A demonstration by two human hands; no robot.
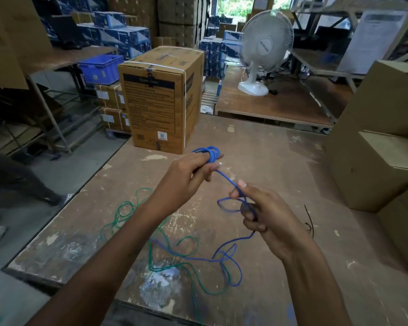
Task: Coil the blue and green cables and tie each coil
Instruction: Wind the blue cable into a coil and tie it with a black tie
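Blue cable between left hand and right hand

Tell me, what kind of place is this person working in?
Most likely a warehouse or stockroom. Stacked blue cartons fill the back, a large strapped cardboard box stands on the worn wooden table, and metal racking rises on the right.

The blue cable is partly wound into a small coil held above the counter, its remainder trailing down in loose loops. The green cable lies uncoiled, tangled beside it.
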